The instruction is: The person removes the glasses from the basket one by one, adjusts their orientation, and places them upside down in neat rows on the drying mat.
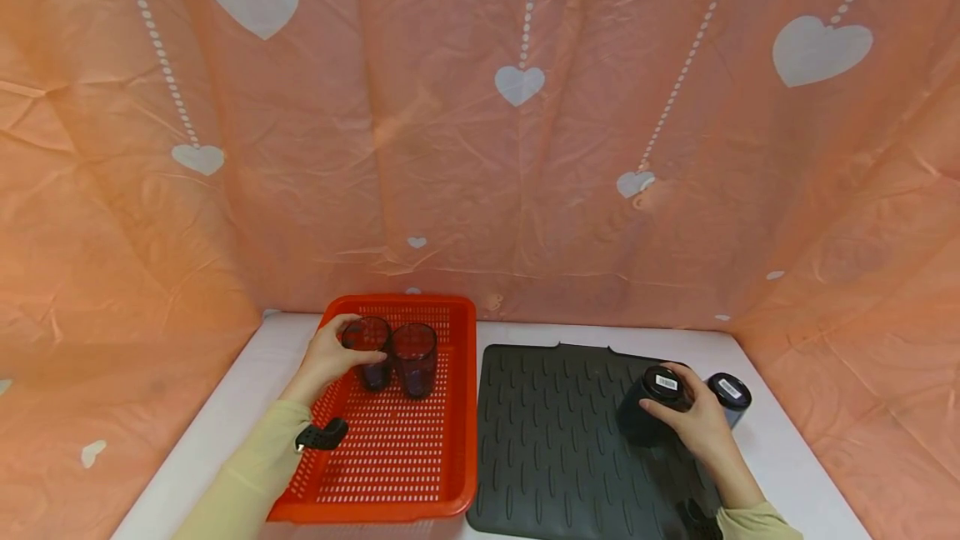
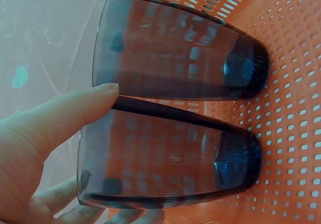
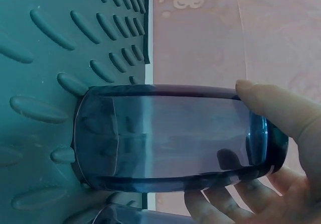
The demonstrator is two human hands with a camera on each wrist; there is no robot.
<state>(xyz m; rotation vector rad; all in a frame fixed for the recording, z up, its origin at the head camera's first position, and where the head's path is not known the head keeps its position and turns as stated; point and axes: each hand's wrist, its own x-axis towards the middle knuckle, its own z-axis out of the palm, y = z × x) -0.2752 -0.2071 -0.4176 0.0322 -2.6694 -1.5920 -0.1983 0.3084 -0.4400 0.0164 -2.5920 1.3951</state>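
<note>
In the red basket (image 1: 450, 498) at left stand two dark tinted drinking glasses, mouths up and side by side. My left hand (image 1: 333, 361) grips the left glass (image 1: 377, 376) near its rim, thumb on one side and fingers on the other; the other glass (image 2: 175, 48) is right beside it. Over the dark ribbed mat (image 1: 547, 440), my right hand (image 1: 701, 419) holds an upside-down tinted glass (image 3: 180, 133) around its base end, which carries a white label. Its rim meets the mat. Another upside-down glass (image 1: 729, 392) stands just right of that hand.
The basket and mat lie side by side on a white table (image 1: 795, 457). An orange curtain (image 1: 450, 148) with pale hearts hangs behind and at both sides. A black band (image 1: 322, 435) sits on the left wrist.
</note>
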